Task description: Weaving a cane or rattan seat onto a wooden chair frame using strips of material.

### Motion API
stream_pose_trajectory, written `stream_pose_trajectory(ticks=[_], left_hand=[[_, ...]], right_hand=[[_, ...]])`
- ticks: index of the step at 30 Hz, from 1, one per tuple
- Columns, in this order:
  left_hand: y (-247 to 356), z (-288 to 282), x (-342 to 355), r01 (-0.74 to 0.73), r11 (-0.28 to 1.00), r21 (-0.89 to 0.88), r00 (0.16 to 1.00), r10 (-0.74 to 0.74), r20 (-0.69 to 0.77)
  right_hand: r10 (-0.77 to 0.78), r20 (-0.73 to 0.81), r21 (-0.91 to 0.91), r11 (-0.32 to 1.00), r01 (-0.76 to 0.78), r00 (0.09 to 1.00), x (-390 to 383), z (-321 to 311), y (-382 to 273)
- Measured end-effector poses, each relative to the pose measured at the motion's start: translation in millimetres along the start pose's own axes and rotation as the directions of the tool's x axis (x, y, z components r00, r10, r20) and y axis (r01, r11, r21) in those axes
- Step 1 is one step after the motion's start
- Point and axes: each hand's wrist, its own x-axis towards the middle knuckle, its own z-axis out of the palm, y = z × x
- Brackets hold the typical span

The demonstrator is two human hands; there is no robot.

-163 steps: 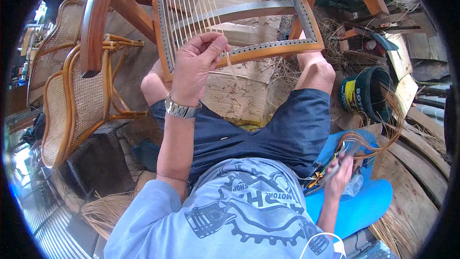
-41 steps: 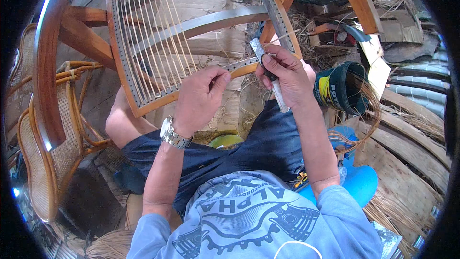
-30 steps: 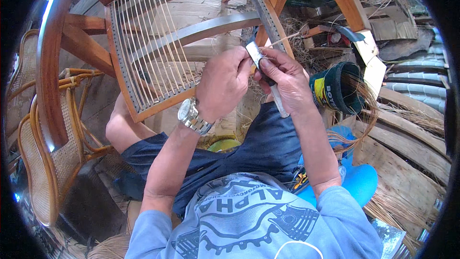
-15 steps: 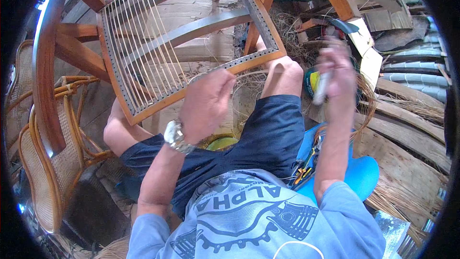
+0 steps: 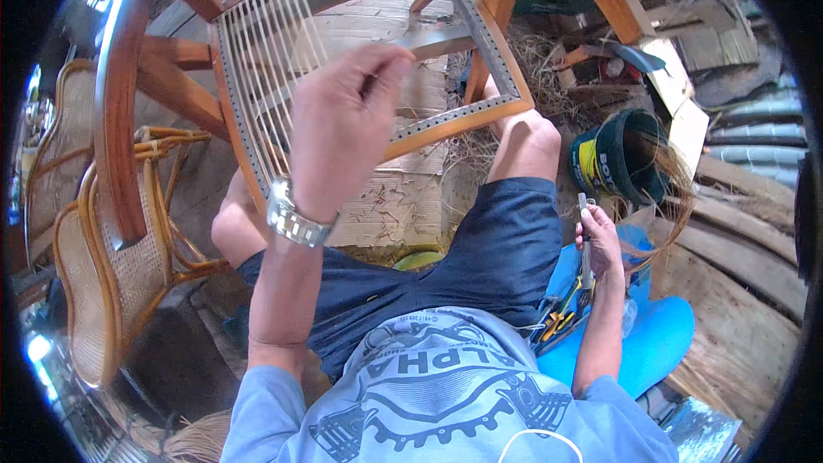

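Note:
A wooden chair frame (image 5: 241, 157) leans over my knees, its seat opening edged with small drilled holes. Pale cane strands (image 5: 273, 64) run side by side across the left part of that opening. Over the seat, my left hand (image 5: 347, 124) is raised with thumb and fingertips pinched together; whatever they hold is too fine and blurred to make out. Low on the right, beside my thigh, my right hand (image 5: 603, 240) grips a slim grey metal tool (image 5: 586, 261) that points up and down between its fingers.
Yellow-handled tools (image 5: 561, 319) lie on a blue seat (image 5: 656, 339) at my right. A dark green bucket (image 5: 611, 157) with long brown fibres stands beyond it. A rattan chair (image 5: 107, 283) is at the left. Wooden planks (image 5: 737, 249) and loose fibre scraps (image 5: 549, 51) cover the right side.
My left hand has risen from the seat's front edge to above the opening. My right hand has come down toward the blue seat with the metal tool, uncovering the bucket.

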Motion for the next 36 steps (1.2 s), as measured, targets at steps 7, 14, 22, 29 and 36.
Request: stream_pose_trajectory(ticks=[7,14,22,29,36], left_hand=[[0,-8,23,0.11,0.975,0.194,0.988,-0.085,-0.133],[13,-26,27,0.045,0.886,0.462,0.964,0.083,-0.252],[20,-45,10,0.054,0.913,0.404,0.944,0.085,-0.319],[-6,-87,-3,0.151,0.962,0.228,0.978,-0.112,-0.178],[-26,-102,-19,0.258,0.875,-0.409,0.94,-0.326,-0.105]], right_hand=[[0.152,-0.13,0.036,0.988,-0.148,0.98,-91,-98,73],[0.492,-0.519,0.29,0.87,-0.398,0.699,-142,-148,201],[0.347,-0.75,-0.139,0.75,-0.647,0.564,-130,-167,288],[-0.104,-0.829,-0.456,0.695,-0.556,0.55,-129,-182,301],[-0.084,-0.789,-0.478,0.707,-0.521,0.609,-139,-174,290]])
